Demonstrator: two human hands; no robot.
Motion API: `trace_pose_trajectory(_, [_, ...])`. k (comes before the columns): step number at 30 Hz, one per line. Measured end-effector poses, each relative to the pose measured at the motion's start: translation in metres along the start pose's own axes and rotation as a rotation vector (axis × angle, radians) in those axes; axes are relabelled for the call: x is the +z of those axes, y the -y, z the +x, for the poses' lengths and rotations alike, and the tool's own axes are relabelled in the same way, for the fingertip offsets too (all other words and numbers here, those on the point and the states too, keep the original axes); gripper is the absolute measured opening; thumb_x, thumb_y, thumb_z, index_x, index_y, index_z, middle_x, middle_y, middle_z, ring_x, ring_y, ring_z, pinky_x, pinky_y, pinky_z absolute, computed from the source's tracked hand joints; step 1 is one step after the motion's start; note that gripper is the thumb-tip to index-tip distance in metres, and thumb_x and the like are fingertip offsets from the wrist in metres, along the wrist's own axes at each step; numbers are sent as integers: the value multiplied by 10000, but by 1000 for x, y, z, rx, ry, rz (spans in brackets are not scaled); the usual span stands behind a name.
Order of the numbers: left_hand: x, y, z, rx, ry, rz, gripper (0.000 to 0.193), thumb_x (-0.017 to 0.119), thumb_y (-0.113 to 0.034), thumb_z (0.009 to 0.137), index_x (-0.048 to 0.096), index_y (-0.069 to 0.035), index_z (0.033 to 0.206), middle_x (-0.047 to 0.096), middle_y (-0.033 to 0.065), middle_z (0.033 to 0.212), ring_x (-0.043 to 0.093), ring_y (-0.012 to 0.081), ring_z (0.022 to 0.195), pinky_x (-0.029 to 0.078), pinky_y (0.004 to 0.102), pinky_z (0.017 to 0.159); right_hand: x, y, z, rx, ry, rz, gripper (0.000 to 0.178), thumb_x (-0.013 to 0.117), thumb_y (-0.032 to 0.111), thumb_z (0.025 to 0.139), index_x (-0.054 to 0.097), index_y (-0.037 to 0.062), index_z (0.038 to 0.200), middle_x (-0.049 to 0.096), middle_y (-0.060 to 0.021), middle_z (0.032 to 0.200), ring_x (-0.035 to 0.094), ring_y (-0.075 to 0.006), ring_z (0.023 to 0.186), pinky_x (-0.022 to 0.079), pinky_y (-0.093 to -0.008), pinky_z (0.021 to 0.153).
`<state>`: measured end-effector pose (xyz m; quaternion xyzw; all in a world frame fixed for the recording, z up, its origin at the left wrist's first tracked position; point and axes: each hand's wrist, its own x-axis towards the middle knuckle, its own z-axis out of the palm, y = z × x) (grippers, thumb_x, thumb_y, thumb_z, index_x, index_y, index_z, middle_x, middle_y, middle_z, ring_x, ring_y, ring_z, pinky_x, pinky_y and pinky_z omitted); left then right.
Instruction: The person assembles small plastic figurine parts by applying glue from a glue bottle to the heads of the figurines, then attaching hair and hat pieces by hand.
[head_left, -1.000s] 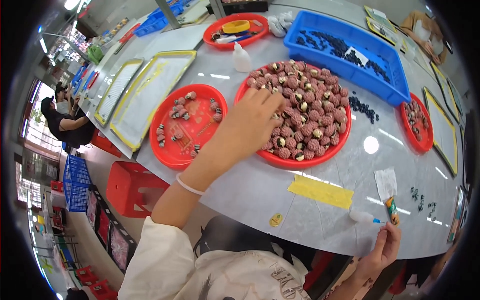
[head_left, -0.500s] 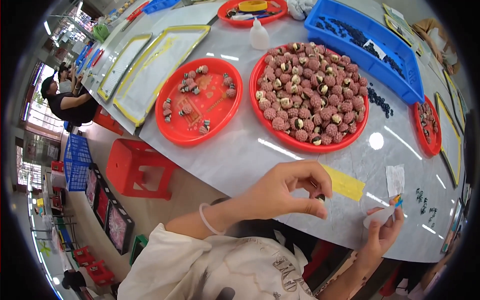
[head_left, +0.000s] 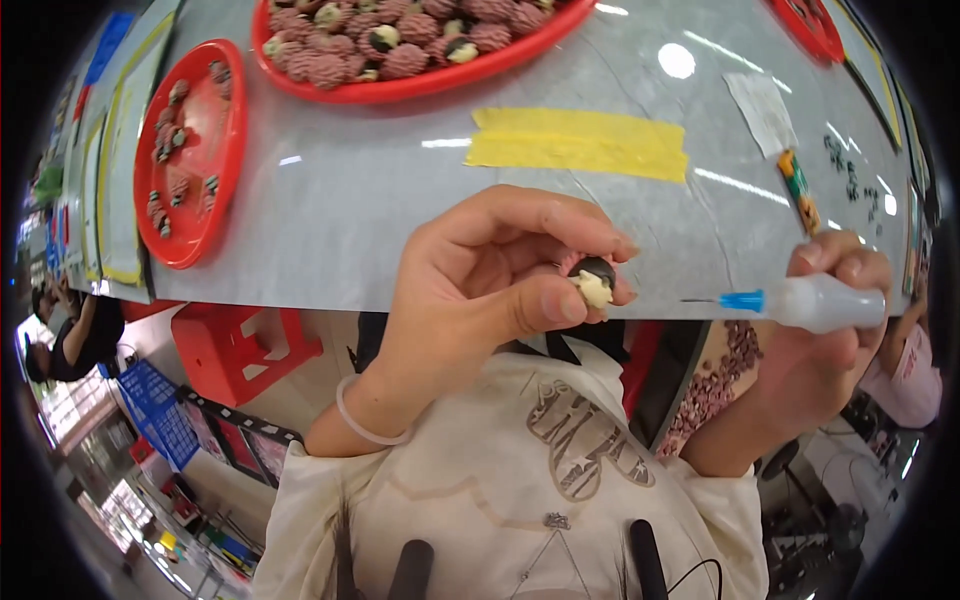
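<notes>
My left hand (head_left: 470, 270) pinches a small pink knobbly figure (head_left: 592, 282) between thumb and fingers, its dark brown and cream side turned up. To its right, my right hand (head_left: 808, 365) is closed round a white squeeze bottle (head_left: 825, 303) with a blue needle tip. The thin needle points left at the figure, with a gap between them. Beyond my left hand, a red round tray (head_left: 430, 88) is heaped with similar pink pieces. At the left, a second red tray (head_left: 215, 165) holds a few small clusters of pieces.
Yellow tape (head_left: 575, 143) is stuck to the grey table beyond my hands. A white paper slip (head_left: 760, 112), a small colourful tube (head_left: 798, 190) and several tiny dark pieces (head_left: 850, 170) lie to the right. A red stool (head_left: 225, 350) stands below the table edge at left.
My view has shifted toward the near table edge. The figure now shows its dark and cream side. My right hand has raised the bottle and turned its needle leftward; the colourful tube now lies in plain sight.
</notes>
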<state>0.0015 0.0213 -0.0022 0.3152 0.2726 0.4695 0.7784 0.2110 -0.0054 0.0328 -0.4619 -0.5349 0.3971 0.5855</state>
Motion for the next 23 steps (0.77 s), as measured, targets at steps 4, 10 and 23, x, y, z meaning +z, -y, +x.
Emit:
trace_pose_trajectory(4, [9, 8, 0, 46, -17, 106, 378, 643, -286, 661, 470, -18, 863, 516, 136, 821, 547, 176, 690, 452, 202, 518, -3, -3, 0, -31, 149, -19, 475, 539, 384, 738, 423, -24, 951, 439, -135, 867, 455, -168, 816, 362, -229, 724])
trace_pose_trajectory(10, [13, 10, -3, 22, -25, 149, 391, 643, -288, 658, 477, -6, 872, 524, 152, 828, 547, 168, 660, 460, 199, 505, 4, 6, -4, -5, 62, -264, 439, 508, 360, 752, 451, -46, 911, 482, -159, 781, 448, -160, 720, 363, -239, 658])
trace_pose_trajectory(23, [14, 10, -1, -29, -36, 147, 382, 636, -297, 662, 481, -4, 853, 517, 147, 813, 547, 177, 660, 463, 194, 486, -7, 18, 0, -351, 292, -438, 459, 541, 351, 721, 453, -39, 945, 518, -190, 736, 361, -124, 560, 276, -235, 448])
